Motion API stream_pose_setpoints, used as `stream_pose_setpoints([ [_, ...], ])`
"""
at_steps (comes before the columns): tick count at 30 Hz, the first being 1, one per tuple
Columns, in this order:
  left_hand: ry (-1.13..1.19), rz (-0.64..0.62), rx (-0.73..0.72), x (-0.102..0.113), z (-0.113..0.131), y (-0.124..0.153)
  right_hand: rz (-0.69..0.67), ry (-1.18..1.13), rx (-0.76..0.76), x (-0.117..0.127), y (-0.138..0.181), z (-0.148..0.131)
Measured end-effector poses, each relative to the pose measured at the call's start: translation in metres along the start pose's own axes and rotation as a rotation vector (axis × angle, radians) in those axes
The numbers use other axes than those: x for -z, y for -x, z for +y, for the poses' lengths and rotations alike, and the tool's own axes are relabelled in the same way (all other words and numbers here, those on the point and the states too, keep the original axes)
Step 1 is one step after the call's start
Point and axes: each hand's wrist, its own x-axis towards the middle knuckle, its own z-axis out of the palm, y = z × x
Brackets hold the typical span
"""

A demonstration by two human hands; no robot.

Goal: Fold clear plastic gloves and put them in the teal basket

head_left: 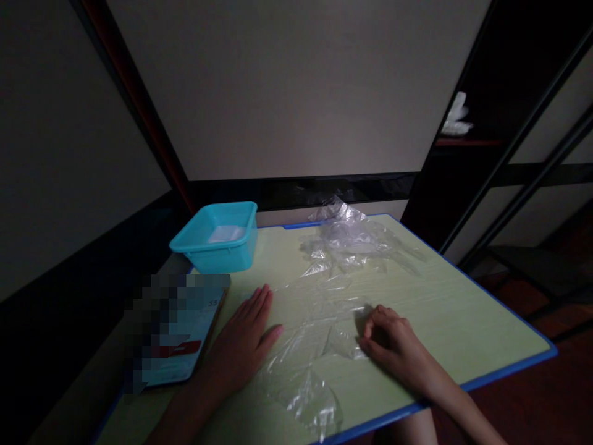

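The clear plastic bag (319, 318) lies between my hands on the bench (472, 321), thin, see-through, shiny and creased. My left hand (245, 334) rests flat at its left edge; my right hand (393, 343) pinches its right edge.

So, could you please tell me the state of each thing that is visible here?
Left hand: palm down, fingers extended.
Right hand: fingers curled; whether it pinches the plastic is unclear.
Clear plastic: spread thin between the hands, crumpled toward the back.
Blue basin: upright, open, something white inside.
Flat blue item: lying down, partly pixelated.
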Motion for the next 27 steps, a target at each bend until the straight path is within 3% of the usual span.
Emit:
stream_pose_setpoints([
  [6, 0.026, 0.034, -0.023, -0.002, -0.003, 0.002, 0.019, -0.361, -0.084, -0.008, 0.001, -0.003],
  [9, 0.026, 0.031, -0.027, -0.002, -0.003, 0.002, 0.052, -0.43, -0.087, -0.01, 0.002, -0.002],
  [16, -0.011, -0.03, 0.002, 0.002, 0.0, 0.0, 0.088, -0.237, -0.074, -0.009, 0.006, -0.001],
  [22, -0.009, 0.001, -0.009, -0.001, -0.002, 0.001, 0.059, 0.01, -0.066, -0.008, 0.007, 0.01],
  [27, 0.0, -0.002, -0.013, -0.003, -0.002, 0.0, 0.149, 0.102, -0.041, 0.0, 0.011, 0.011],
])
